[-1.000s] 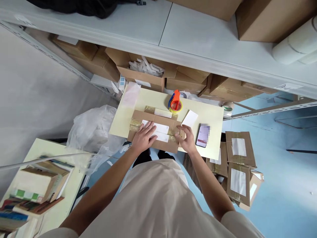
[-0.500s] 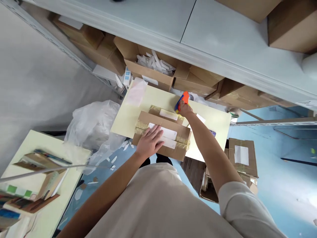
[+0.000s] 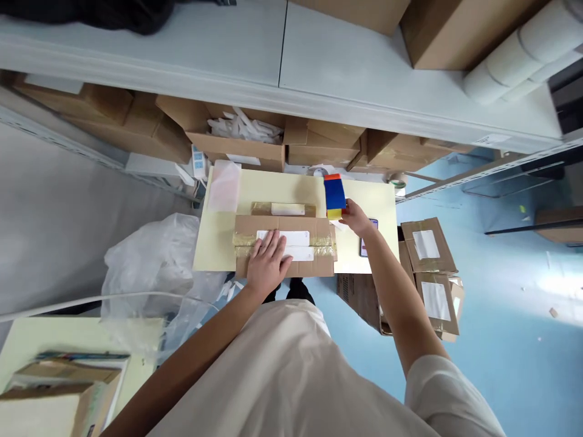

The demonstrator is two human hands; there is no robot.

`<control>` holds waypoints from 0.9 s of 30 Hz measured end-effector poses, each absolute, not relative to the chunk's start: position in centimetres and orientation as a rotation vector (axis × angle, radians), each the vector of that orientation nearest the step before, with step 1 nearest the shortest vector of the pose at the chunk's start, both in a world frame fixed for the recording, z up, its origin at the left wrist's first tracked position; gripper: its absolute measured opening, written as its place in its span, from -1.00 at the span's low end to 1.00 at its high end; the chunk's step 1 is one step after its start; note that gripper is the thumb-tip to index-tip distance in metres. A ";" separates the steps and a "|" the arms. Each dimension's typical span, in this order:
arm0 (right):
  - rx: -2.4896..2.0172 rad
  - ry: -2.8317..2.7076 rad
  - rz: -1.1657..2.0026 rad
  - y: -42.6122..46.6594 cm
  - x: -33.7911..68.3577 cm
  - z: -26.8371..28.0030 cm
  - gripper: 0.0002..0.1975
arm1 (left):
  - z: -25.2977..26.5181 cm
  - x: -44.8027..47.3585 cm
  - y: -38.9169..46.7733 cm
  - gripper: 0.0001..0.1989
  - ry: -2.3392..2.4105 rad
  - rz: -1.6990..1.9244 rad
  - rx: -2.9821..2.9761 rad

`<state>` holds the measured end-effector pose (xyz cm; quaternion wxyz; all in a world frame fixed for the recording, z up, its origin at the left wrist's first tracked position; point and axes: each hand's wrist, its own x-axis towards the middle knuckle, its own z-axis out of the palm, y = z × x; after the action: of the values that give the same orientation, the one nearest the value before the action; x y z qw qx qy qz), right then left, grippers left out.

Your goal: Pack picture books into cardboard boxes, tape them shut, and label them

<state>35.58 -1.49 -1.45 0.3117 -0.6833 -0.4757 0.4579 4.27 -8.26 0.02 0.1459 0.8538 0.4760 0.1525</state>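
On the pale yellow table [image 3: 218,246], a taped cardboard box [image 3: 285,224] with white labels on its top lies in front of me. My left hand [image 3: 266,261] rests flat on it, fingers stretched over the labels. Beyond its far edge sits a smaller, narrow taped box [image 3: 262,209]. To the right, my right hand [image 3: 355,217] is closed at the lower end of a red, blue and yellow tool [image 3: 334,193] that looks like a tape dispenser. Its broad blue side faces me, and the grip is partly hidden.
A phone [image 3: 373,226] lies on the table's right part, and a pink-white sheet [image 3: 224,187] at its far left. Open cartons [image 3: 246,145] line the back under a grey shelf [image 3: 228,73]. Clear plastic [image 3: 146,261] bulges at the left; labelled boxes [image 3: 428,243] are stacked at the right.
My right hand has come closer to the box with the tape dispenser, which is turned so its blue side shows. My left hand stays on the box. The view has rotated and shifted right.
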 end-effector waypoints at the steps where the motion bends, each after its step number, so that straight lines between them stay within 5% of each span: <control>1: -1.678 -1.140 1.276 -2.9 35.7 -0.4 -0.60 | 0.1 4.3 -8.2 -0.47 1.364 0.444 2.468; 11: -1.538 -0.935 1.136 -10.9 32.6 9.7 -0.23 | 0.7 3.7 -8.0 -0.50 1.265 0.490 2.517; 17: -1.503 -1.018 1.255 -8.9 29.9 10.5 -0.44 | 1.1 2.8 -7.6 -0.53 1.142 0.545 2.354; 24: -1.408 -1.110 1.609 -7.8 27.4 9.1 -0.50 | 3.7 1.5 -4.9 -0.28 0.830 0.870 1.159; 27: -1.440 -1.214 1.650 -7.7 27.1 9.0 -0.50 | 5.6 1.0 -3.9 -0.36 0.807 0.822 0.876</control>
<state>27.11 -7.71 9.03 0.3135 -0.5461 -0.4603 0.6258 1.03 -3.87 5.62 0.7494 0.4008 0.3691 0.3761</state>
